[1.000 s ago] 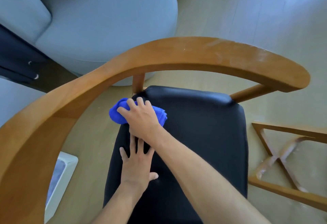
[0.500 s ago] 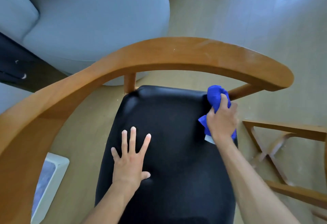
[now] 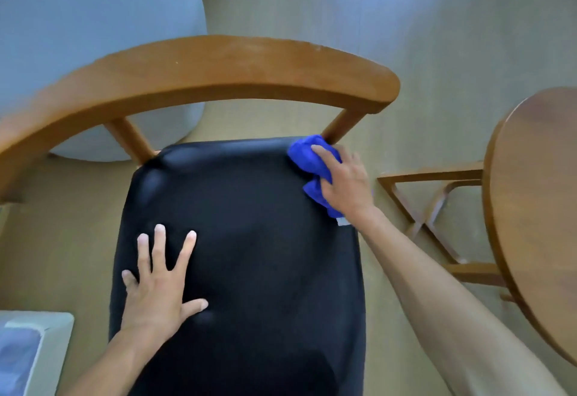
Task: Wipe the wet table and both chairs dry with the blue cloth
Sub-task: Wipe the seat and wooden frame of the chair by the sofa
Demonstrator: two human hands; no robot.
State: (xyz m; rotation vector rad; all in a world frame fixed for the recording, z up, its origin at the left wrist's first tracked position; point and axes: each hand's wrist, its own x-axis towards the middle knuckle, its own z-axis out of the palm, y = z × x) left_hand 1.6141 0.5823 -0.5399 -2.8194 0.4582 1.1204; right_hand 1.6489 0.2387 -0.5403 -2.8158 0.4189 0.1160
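Observation:
A wooden chair with a curved backrest and a black padded seat fills the middle of the head view. My right hand presses the crumpled blue cloth onto the seat's far right corner, beside the backrest's right post. My left hand lies flat on the seat's left side with its fingers spread and nothing in it. The round wooden table shows at the right edge, its crossed base on the floor beneath.
A pale grey upholstered seat stands behind the chair at the upper left. A white box-like object sits on the floor at the lower left. Light wood flooring stretches beyond the chair.
My right hand swept the blue cloth from the seat's far left corner across to its far right corner. My left hand stayed flat on the seat. The view shifted, bringing the table top in.

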